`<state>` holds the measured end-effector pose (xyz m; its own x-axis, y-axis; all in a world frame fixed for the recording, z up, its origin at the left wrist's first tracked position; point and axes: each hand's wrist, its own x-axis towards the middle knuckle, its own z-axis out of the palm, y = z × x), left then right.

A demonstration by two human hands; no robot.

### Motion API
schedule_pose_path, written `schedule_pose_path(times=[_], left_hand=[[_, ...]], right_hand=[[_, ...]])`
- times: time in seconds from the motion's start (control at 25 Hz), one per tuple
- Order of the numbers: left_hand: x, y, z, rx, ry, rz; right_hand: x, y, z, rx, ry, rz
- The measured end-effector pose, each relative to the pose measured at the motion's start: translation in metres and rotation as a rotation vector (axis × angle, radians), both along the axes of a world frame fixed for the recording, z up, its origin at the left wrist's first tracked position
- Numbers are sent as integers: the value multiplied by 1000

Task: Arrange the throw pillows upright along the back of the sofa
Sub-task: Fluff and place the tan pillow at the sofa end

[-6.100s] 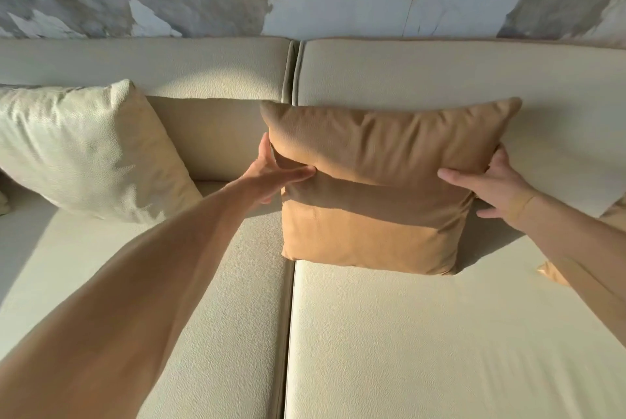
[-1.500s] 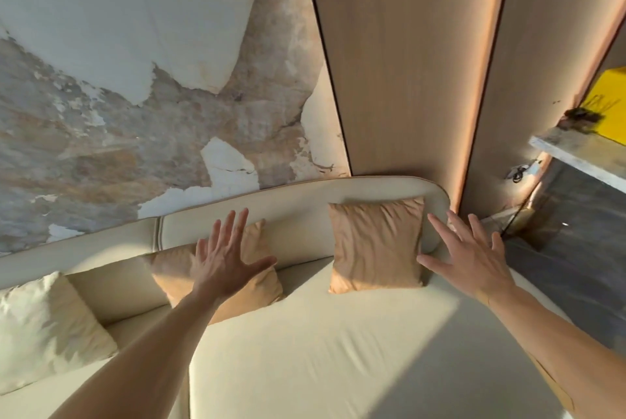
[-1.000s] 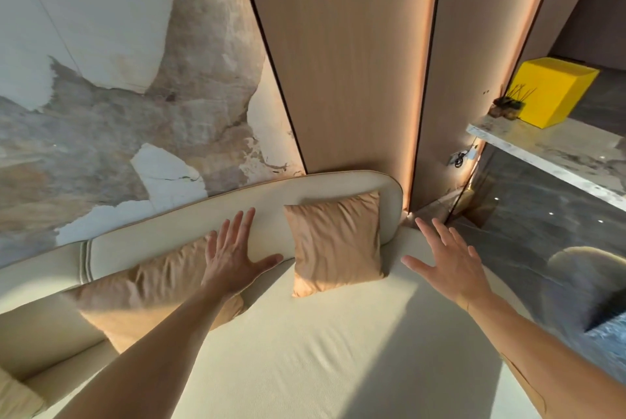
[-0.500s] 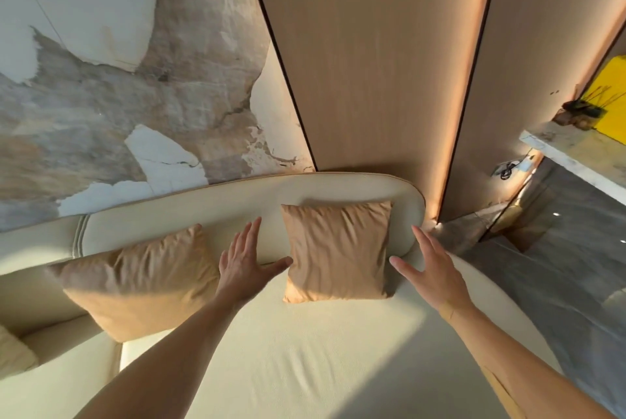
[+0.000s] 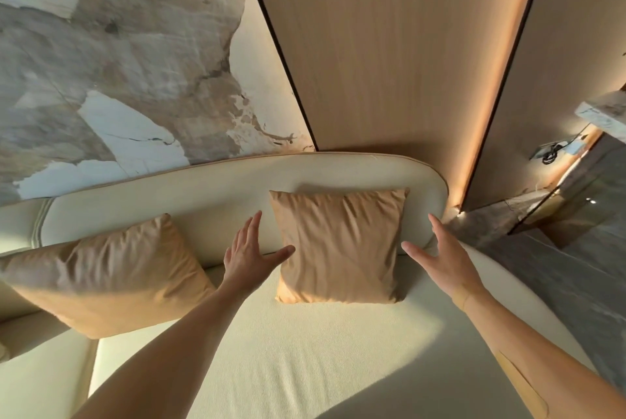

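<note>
Both hands, left (image 5: 249, 257) and right (image 5: 443, 257), spread open beside the upright tan pillow (image 5: 338, 246), left thumb maybe touching it.

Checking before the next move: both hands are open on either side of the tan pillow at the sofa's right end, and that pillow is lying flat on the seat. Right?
Not quite. The head view shows the tan pillow standing upright against the sofa back, not flat on the seat. The rest holds: left hand and right hand are open on either side of it.
</note>
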<state>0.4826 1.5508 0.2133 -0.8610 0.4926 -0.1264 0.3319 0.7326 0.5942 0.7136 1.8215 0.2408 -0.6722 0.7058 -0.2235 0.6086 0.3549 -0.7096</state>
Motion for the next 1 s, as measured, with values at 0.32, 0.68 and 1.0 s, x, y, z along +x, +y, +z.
schedule_pose_path(times=[0.32,0.68,1.0], left_hand=[[-92,61,-114,79,-307,93],[-131,95,-162,443,-767,115],[-148,50,-123,548,-701,178]], right_hand=[[-105,57,-117,-329,19,-195],[-146,66,-171,-516,203,-453],[-170,27,-139,-519,382,-415]])
